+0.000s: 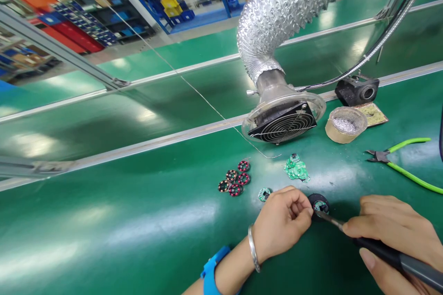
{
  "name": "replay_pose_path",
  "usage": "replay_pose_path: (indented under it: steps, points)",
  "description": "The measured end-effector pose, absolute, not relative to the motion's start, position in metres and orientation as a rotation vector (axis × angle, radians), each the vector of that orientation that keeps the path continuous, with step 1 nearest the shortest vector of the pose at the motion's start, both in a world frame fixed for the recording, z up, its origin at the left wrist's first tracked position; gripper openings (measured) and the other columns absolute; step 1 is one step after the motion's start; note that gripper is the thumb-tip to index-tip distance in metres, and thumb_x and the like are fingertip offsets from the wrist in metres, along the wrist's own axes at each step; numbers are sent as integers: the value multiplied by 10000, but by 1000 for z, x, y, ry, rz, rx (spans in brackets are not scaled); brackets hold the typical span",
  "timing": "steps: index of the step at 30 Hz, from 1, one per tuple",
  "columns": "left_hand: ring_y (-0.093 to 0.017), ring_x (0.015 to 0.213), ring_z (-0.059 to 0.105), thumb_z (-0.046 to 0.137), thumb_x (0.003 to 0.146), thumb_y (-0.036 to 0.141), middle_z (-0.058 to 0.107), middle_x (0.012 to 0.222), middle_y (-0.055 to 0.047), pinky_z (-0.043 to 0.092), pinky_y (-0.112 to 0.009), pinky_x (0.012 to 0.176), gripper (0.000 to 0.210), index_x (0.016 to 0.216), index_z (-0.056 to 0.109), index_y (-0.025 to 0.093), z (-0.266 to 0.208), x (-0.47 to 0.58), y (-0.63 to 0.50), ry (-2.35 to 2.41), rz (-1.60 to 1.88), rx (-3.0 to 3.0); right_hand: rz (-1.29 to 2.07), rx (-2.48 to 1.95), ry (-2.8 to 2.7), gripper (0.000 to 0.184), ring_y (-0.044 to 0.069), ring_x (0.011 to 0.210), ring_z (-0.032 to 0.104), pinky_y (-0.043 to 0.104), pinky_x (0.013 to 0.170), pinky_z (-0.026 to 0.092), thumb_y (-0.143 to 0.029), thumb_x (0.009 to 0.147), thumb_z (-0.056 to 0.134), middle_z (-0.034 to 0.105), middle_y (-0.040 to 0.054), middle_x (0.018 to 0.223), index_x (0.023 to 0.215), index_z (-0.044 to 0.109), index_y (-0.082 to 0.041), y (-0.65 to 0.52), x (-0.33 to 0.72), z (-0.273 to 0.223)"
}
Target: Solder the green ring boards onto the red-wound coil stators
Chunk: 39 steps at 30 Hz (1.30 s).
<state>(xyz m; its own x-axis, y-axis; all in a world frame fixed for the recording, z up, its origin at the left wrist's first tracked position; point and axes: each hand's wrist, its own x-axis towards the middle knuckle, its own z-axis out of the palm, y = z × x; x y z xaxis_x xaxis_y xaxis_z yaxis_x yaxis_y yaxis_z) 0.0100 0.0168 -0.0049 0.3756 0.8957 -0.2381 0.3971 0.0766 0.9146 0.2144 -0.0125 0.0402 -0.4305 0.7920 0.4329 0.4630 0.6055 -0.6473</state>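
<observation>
Hand work on a small round part, with the fan point(285, 124) serving as landmark for all positions. The green surface point(121, 221) extends beneath and around the fan, which is fitted at the end of a silver hose point(263, 23). The black disc point(314, 198), with a small green circuit board point(321, 206) seated in it, lies on the surface nearer the person than the fan and slightly to its right. The left hand point(285, 219), in front of the fan, has thumb and forefinger tips together at the disc's edge; whether something thin is pinched between them cannot be told. A bracelet point(254, 249) and a blue band point(211, 272) encircle this arm. The right hand point(398, 235), in front of the fan and to its right, is clamped on a dark pen-like tool point(377, 246), whose tip meets the board in the disc. Just in front of the fan lies a pile of green boards point(296, 170); a single green board point(264, 194) lies farther forward, slightly to its left. Five wound rings point(239, 179), some red and some orange, are grouped in front and to the left of the fan. To the fan's right stand a cup point(330, 131) of silvery bits, a yellowish sponge point(372, 114) and a black stand point(356, 90); green-handled pliers point(381, 156) lie farther right and forward.
</observation>
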Motion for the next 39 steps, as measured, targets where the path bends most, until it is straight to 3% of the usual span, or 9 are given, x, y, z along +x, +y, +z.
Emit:
replay_pose_path:
  steps: [12, 21, 24, 29, 32, 36, 39]
  points:
    - [-65, 504, 430, 566, 733, 112, 530, 629, 20, 339, -164, 448, 89, 667, 618, 142, -3, 10, 17, 1212, 566, 1516, 577, -988, -2094, 220, 160, 472, 492, 321, 467, 418, -65, 809, 426, 505, -4, 572, 880, 580, -205, -12, 213, 40]
    - [-63, 496, 423, 565, 736, 129, 520, 628, 23, 336, -168, 448, 80, 667, 602, 149, -5, 9, 17, 1199, 566, 1517, 367, -1020, -1955, 195, 230, 682, 665, 337, 502, 498, -194, 893, 504, 661, 54, 747, 1039, 629, -230, -6, 222, 40]
    - [-65, 487, 428, 573, 726, 135, 519, 659, 23, 348, -175, 442, 25, 716, 587, 152, -5, 10, 15, 1202, 555, 1497, 355, -977, -1936, 288, 194, 637, 649, 310, 506, 502, -145, 886, 515, 655, 34, 734, 1152, 610, -205, -1, 222, 30]
    - [-117, 622, 502, 734, 646, 153, 531, 874, -14, 430, -247, 558, 344, 956, 586, 166, -6, 17, 9, 1265, 566, 1747, 434, -931, -1861, 377, 114, 592, 614, 237, 559, 514, -43, 874, 535, 655, -16, 762, 1215, 574, -199, 4, 216, 8]
    - [-171, 741, 515, 767, 720, 252, 526, 867, -30, 437, -286, 641, 286, 952, 625, 163, -10, 19, 11, 1230, 585, 1860, 519, -909, -1955, 297, 138, 676, 617, 260, 618, 514, -49, 883, 535, 677, 11, 855, 1135, 570, -201, 7, 211, -1]
    - [-155, 721, 494, 728, 772, 188, 522, 841, -24, 428, -255, 611, 142, 898, 664, 171, -12, 16, 21, 1065, 588, 1817, 606, -880, -2077, 289, 151, 660, 510, 278, 592, 455, -54, 861, 535, 651, 21, 847, 1114, 528, -194, 9, 204, -7]
    - [-144, 729, 510, 766, 719, 126, 531, 887, -23, 445, -235, 607, 253, 942, 658, 178, -11, 9, 23, 1016, 586, 1766, 629, -878, -2115, 317, 146, 676, 473, 277, 620, 440, -33, 856, 509, 646, 23, 889, 1130, 514, -193, 10, 202, -9]
